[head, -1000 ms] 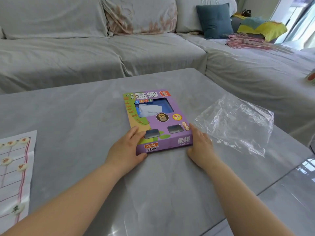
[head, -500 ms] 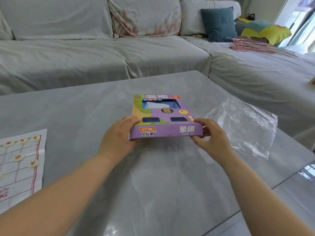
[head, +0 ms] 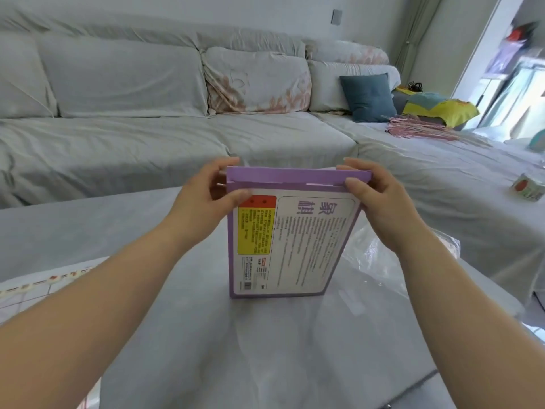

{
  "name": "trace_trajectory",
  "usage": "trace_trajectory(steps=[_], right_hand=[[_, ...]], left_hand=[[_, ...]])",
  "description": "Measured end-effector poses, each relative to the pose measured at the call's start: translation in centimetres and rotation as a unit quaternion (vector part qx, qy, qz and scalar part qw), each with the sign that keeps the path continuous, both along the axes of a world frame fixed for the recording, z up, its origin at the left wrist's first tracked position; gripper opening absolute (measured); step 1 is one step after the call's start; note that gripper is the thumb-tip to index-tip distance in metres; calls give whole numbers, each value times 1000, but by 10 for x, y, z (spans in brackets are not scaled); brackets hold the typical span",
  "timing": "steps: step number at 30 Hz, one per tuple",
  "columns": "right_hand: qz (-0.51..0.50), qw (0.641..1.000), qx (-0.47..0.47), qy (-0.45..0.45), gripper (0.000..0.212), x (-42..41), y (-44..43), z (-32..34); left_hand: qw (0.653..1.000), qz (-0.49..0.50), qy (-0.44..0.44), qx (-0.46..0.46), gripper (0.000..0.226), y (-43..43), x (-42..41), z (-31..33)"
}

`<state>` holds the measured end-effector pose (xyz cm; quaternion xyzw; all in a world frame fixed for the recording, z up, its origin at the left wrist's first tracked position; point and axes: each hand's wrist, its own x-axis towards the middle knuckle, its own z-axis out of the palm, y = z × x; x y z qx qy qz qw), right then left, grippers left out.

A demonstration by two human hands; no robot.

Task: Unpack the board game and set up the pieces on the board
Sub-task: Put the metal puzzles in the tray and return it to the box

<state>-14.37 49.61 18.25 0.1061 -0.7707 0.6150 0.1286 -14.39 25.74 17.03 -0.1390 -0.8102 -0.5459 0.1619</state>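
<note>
The purple board game box stands upright on the grey table, its printed back facing me with the text upside down. My left hand grips the box's top left corner, thumb on the back face. My right hand grips the top right corner, thumb pressed on the purple top flap. The flap looks closed. A paper game board with several round pieces lies at the table's left edge.
A clear plastic bag lies on the table behind and right of the box. A grey covered sofa wraps round the far and right sides, with a blue cushion and a small printed box on it.
Both hands lifted the box off the table and turned it up on end, so its back now faces me. My view tilted upward toward the sofa.
</note>
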Motion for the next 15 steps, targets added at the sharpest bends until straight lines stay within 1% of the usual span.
trace_trajectory(steps=[2, 3, 5, 8, 11, 15], right_hand=[[5, 1000, -29, 3, 23, -3, -5, -1], [7, 999, -47, 7, 22, -4, -7, -2], [7, 997, -73, 15, 21, -7, -9, -3], [10, 997, -78, 15, 20, -12, -6, -3], [17, 997, -78, 14, 19, -18, -6, -2], [18, 996, -79, 22, 16, -20, -8, -5]], left_hand=[[1000, 13, 13, -25, 49, -1, -1, -2], [999, 17, 26, -38, 50, -1, -2, -3], [997, 17, 52, -46, 46, 0, -5, -4], [997, 9, 68, -33, 35, 1, -8, -4], [998, 4, 56, -22, 25, 0, -11, -3], [999, -15, 31, 6, 22, -1, -14, 0]])
